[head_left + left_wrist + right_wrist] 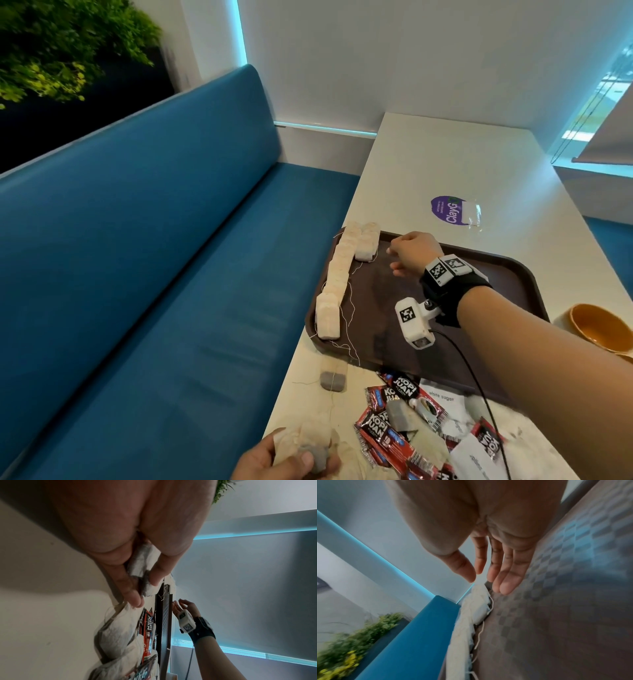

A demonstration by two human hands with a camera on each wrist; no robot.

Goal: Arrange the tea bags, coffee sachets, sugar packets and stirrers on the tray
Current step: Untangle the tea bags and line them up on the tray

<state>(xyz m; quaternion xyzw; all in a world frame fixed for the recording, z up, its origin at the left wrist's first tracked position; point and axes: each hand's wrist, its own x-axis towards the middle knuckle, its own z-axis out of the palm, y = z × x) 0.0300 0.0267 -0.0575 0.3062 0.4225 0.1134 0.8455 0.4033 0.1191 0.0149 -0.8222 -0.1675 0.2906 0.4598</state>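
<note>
A dark brown tray lies on the white table. Along its left rim runs a row of white tea bags, with a second short stack at the far corner; the same row of tea bags shows in the right wrist view. My right hand hovers over the tray's far left part, fingers straight and empty, just short of the stack. My left hand at the near table edge pinches a tea bag. Red coffee sachets and white sugar packets lie in a heap before the tray.
One tea bag lies alone on the table near the tray's front left corner. An orange bowl stands at the right. A purple sticker and a clear wrapper lie beyond the tray. A blue bench runs along the left.
</note>
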